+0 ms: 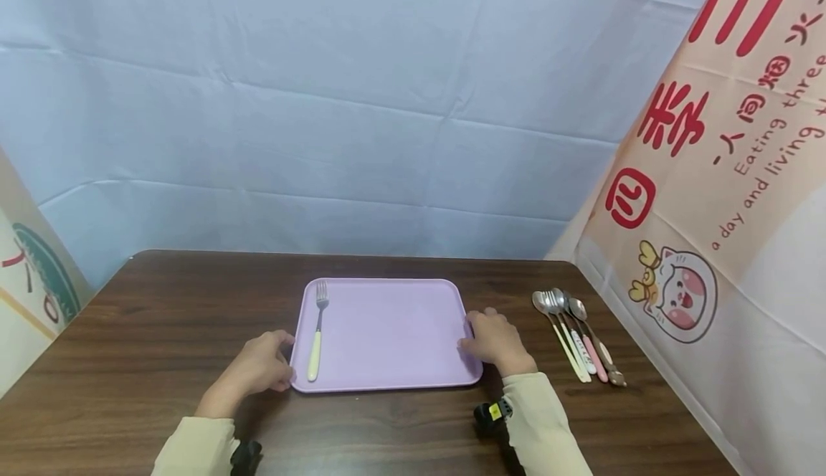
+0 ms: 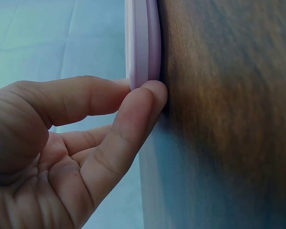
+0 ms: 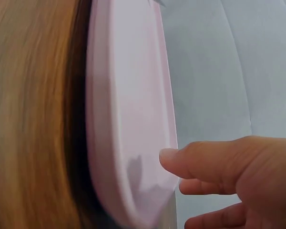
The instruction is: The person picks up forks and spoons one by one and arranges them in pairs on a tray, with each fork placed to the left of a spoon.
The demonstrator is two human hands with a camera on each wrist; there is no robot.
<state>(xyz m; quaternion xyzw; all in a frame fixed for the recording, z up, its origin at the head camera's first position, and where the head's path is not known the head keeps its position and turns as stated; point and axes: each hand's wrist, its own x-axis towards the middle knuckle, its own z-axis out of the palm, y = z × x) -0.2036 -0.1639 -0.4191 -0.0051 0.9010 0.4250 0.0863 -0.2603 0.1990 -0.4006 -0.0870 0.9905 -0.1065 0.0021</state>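
A lilac rectangular tray point(image 1: 387, 332) lies on the dark wooden table. On its left side rests a fork point(image 1: 315, 350) with a pale yellow handle, tines pointing away from me. My left hand point(image 1: 258, 366) pinches the tray's left edge near the front corner; in the left wrist view, the thumb point(image 2: 81, 98) is at the upper rim and a fingertip at the underside. Over the tray's right edge is my right hand point(image 1: 495, 340). Its thumb point(image 3: 186, 160) reaches above the tray surface, casting a shadow there, while the other fingers are loosely bent beside the rim.
Right of the tray, several spoons and forks point(image 1: 577, 340) lie together in a slanted row, some with coloured handles. Behind the table point(image 1: 387, 426) hangs a pale blue cloth point(image 1: 361, 117). A printed cloth point(image 1: 684, 246) borders the right side.
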